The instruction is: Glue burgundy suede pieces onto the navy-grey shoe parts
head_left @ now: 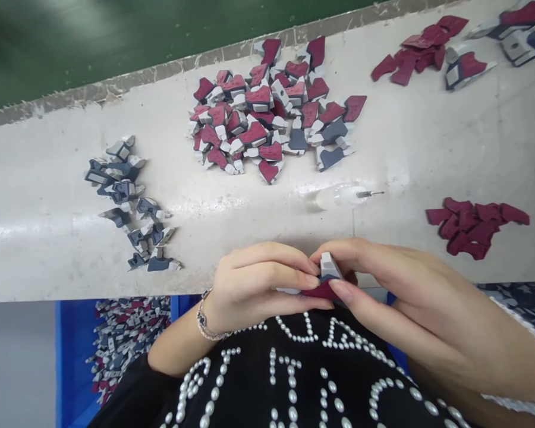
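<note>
Near the table's front edge, my left hand (261,285) and my right hand (392,297) meet around one small part (330,267), grey-white on top with a dark red face below. Fingers of both hands press on it, and they hide much of its shape. Beyond the hands lies a small translucent bottle (341,196) with a thin metal tip pointing right. To the right of my hands is a pile of dark red pieces (470,226).
A large heap of red, grey and white parts (258,113) fills the table's back middle. Grey-blue and white parts (120,190) lie left. More red pieces (414,53) are back right. A blue bin (74,356) of parts stands below the table's left front edge.
</note>
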Available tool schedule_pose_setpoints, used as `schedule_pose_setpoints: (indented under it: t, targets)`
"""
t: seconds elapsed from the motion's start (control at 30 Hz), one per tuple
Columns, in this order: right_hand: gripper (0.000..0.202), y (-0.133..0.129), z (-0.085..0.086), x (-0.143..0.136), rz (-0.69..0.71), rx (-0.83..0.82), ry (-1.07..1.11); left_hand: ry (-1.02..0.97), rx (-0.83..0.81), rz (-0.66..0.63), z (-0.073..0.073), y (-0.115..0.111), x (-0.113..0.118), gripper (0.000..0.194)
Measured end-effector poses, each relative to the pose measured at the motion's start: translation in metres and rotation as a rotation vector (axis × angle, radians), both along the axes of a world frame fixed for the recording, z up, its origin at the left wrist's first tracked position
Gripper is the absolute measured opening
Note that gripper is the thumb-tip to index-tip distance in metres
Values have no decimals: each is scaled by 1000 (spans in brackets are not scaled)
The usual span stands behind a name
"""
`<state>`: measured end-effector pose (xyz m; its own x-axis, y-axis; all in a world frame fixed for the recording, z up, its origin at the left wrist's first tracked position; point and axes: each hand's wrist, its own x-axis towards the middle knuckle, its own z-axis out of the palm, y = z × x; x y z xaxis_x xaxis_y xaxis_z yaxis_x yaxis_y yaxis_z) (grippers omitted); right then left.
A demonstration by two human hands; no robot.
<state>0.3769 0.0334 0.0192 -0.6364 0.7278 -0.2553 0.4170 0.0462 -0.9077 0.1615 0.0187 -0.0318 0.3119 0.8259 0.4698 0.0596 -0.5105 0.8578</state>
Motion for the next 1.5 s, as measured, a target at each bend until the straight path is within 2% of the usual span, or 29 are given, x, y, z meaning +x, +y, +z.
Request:
schedule_pose_setpoints:
  t: [0.4,0.53,0.7,0.8,0.87,0.93,1.0,1.1,1.13,1.2,1.27,1.5]
  targets:
    - [18,3,4,-4,-6,-23,-20,41,27,31,1,-3,1,23]
    - [12,2,-1,-3,1,-65,-5,-3,-2,84,-3,-1,2,24]
    - [14,0,-10,-4,12,-114,60,-1,-8,108,-8,-2,1,23]
    - [11,1,-13,-4,6,-29,62,35,-37,140,-12,-7,0,25]
    - [12,1,-14,-6,-1,55,41,70,-159,173,-14,-10,0,31]
    - [21,0,-15,-7,-2,158,-1,118,-283,184,-15,-12,-1,33]
    - [27,-3,-15,-8,-22,238,-56,159,-347,170,-12,-11,-1,27]
    - [18,-7,-15,-6,-27,314,-108,135,-412,98,-5,-6,-1,19]
    - [14,-8,-15,-5,-4,345,-114,103,-439,75,-3,-4,-1,17]
    - [19,-9,-14,-4,69,409,-101,31,-480,51,-1,-1,0,17]
    - [24,-7,-14,-3,115,437,-76,-26,-503,54,-3,0,3,19]
    - [19,4,-16,3,151,437,-79,-115,-506,88,-15,-3,9,20]
